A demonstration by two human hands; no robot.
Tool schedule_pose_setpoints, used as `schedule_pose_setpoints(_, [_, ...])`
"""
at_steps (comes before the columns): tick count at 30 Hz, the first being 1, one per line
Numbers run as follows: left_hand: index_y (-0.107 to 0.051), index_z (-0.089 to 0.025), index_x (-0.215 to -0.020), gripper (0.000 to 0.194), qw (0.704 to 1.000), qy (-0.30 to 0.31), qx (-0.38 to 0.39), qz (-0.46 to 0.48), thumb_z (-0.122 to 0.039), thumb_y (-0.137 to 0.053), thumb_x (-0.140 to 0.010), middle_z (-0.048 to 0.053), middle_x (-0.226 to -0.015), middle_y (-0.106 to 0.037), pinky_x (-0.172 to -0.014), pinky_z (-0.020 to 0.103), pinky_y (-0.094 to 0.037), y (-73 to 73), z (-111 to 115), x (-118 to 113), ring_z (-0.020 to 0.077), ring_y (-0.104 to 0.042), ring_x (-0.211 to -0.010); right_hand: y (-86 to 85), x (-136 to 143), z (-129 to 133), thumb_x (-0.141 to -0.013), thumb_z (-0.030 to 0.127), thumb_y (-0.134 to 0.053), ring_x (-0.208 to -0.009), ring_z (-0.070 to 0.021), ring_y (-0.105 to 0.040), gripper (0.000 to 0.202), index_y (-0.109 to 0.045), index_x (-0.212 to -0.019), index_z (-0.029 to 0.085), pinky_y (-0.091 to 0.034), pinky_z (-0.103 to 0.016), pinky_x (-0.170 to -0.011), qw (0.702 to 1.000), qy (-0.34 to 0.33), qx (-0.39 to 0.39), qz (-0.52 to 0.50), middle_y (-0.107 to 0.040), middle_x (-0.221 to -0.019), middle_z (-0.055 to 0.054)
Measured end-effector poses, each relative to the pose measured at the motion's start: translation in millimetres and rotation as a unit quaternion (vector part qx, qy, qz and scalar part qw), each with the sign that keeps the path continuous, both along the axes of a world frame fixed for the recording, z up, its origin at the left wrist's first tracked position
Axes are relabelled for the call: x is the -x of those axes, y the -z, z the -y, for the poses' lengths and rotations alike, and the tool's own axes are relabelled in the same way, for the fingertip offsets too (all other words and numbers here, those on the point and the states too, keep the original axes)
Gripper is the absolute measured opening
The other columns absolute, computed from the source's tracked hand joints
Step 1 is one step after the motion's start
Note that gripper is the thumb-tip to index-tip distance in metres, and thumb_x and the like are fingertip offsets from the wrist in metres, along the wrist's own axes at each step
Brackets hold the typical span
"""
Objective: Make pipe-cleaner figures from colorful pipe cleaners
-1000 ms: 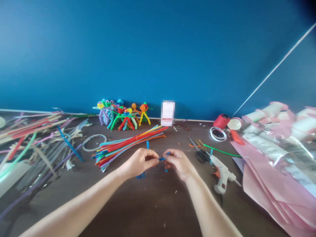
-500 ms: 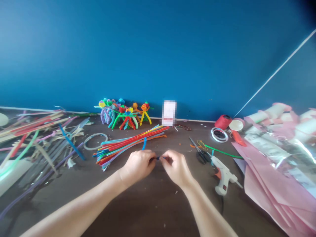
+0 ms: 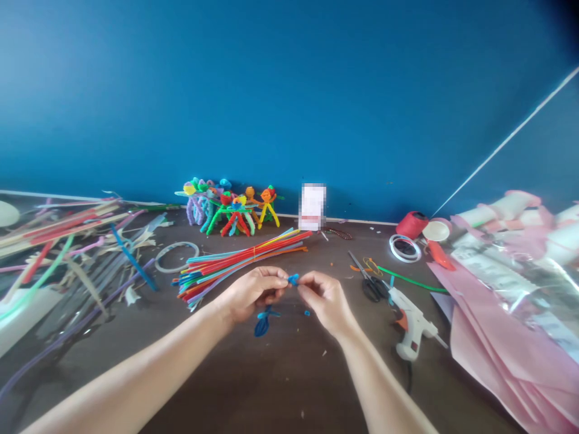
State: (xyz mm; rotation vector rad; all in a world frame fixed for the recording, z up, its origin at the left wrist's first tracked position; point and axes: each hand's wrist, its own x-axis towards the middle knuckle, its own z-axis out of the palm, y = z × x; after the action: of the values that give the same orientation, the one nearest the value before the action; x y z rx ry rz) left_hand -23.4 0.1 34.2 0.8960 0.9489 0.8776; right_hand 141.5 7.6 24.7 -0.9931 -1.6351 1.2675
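Observation:
Between my two hands is a blue pipe cleaner (image 3: 293, 279), bent into a small twisted shape. My left hand (image 3: 257, 290) pinches it from the left with thumb and forefinger. From the right, the fingertips of my right hand (image 3: 322, 300) close on its other side. Below my left hand shows a looped blue part (image 3: 262, 323); whether it joins the piece in my fingers is hidden. Behind my left hand lies a banded bundle of coloured pipe cleaners (image 3: 244, 256).
Several pipe cleaner figures (image 3: 235, 211) stand by the blue wall. To the right lie scissors (image 3: 371, 284), a glue gun (image 3: 414, 328) and pink sheets (image 3: 488, 343). Loose strips and sticks (image 3: 81, 241) clutter the left, near a pale ring (image 3: 176, 258).
My left hand has turned, so its pinching fingers now show. The blue piece between the hands has become visible, and its looped part now hangs below my left hand instead of showing above it.

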Motion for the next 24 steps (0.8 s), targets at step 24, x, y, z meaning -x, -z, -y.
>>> schedule_pose_setpoints(24, [-0.063, -0.021, -0.076, 0.020, 0.794, 0.011, -0.323, -0.514, -0.023, -0.044, -0.070, 0.000, -0.068, -0.062, -0.056, 0.022, -0.033, 1.3, 7.7, -0.9, 0.0143, -0.053, -0.062, 1.3, 3.6, 6.2, -0.072, 0.013, -0.049, -0.059, -0.0113, -0.050, 0.012, -0.060, -0.071, 0.019, -0.039, -0.022, -0.058, 0.972, 0.013, -0.201, 0.125, -0.055, -0.065, 0.000])
